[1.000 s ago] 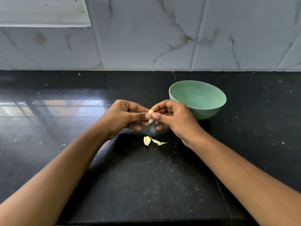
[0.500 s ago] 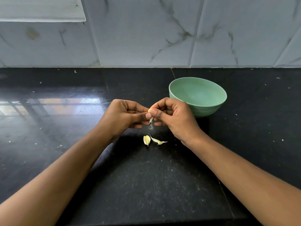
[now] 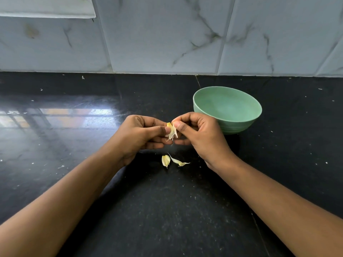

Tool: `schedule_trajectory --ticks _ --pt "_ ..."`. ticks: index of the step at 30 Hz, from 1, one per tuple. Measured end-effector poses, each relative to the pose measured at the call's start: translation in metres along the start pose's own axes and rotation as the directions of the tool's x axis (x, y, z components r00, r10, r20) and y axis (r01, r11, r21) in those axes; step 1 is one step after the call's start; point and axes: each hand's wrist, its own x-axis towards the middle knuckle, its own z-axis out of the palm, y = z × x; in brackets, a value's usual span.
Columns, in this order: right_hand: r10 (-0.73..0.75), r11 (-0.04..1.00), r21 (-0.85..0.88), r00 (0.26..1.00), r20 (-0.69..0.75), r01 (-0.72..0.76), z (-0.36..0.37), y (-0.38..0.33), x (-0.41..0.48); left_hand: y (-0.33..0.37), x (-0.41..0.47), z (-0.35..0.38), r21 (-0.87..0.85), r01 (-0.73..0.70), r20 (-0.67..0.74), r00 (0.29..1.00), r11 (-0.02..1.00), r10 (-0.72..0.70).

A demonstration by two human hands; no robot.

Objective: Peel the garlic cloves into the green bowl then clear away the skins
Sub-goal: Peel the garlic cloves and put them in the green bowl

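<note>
Above the black counter, my left hand (image 3: 141, 134) and my right hand (image 3: 200, 134) meet at a small garlic clove (image 3: 171, 131). Both pinch it between thumb and fingers, and loose pale skin hangs from it. The green bowl (image 3: 239, 121) stands just behind and right of my right hand; the part of its inside that shows holds nothing. Below my hands lie a garlic clove (image 3: 165, 160) and a curled strip of skin (image 3: 178, 161) on the counter.
The black stone counter (image 3: 167, 210) is speckled with small white crumbs. A marble-tiled wall (image 3: 167, 34) rises behind it, with a ledge (image 3: 46, 8) at the top left. A seam runs through the counter at the right.
More skin has come loose from the clove between my fingers and now hangs down from it. Both hands have stayed in nearly the same place.
</note>
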Motion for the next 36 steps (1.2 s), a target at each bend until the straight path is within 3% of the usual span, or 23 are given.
schedule_trajectory --ticks 12,22,24,26,28,29,31,33,34,36 --pt "0.218 0.957 0.166 0.968 0.122 -0.236 -0.002 -0.004 0.0 0.003 0.001 -0.002 0.024 0.007 -0.057 0.998 1.0 -0.006" --pt "0.257 0.941 0.197 0.96 0.113 -0.275 -0.005 -0.005 0.001 0.008 0.0 -0.009 -0.002 0.017 -0.129 0.992 1.0 -0.017" --pt "0.232 0.969 0.067 0.968 0.09 -0.239 -0.006 -0.005 0.001 0.009 0.001 -0.013 -0.011 0.018 -0.166 0.986 1.0 -0.019" --pt "0.103 0.957 -0.28 0.993 0.056 -0.083 -0.009 -0.005 0.001 0.01 0.001 -0.016 -0.023 0.032 -0.176 0.984 0.999 -0.035" --pt "-0.074 0.762 -0.636 0.992 0.103 0.123 -0.011 -0.004 0.0 0.01 0.001 -0.016 -0.041 0.061 -0.148 0.987 0.997 -0.067" --pt "-0.113 0.665 -0.724 0.983 0.147 0.184 -0.012 -0.004 -0.001 0.01 0.0 -0.015 -0.047 0.076 -0.127 0.988 0.996 -0.082" --pt "-0.109 0.584 -0.779 0.973 0.202 0.228 -0.013 -0.003 -0.004 0.01 -0.001 -0.014 -0.045 0.101 -0.094 0.99 0.994 -0.104" --pt "-0.129 0.575 -0.782 0.971 0.202 0.239 -0.013 -0.002 -0.004 0.009 -0.002 -0.012 -0.029 0.113 -0.068 0.991 0.993 -0.115" --pt "-0.155 0.592 -0.769 0.971 0.184 0.24 -0.013 -0.002 -0.003 0.01 -0.002 -0.011 -0.029 0.116 -0.055 0.992 0.993 -0.118" --pt "-0.166 0.725 -0.66 0.98 0.11 0.197 -0.012 -0.003 -0.001 0.01 -0.003 -0.01 -0.031 0.115 -0.031 0.993 0.993 -0.116"
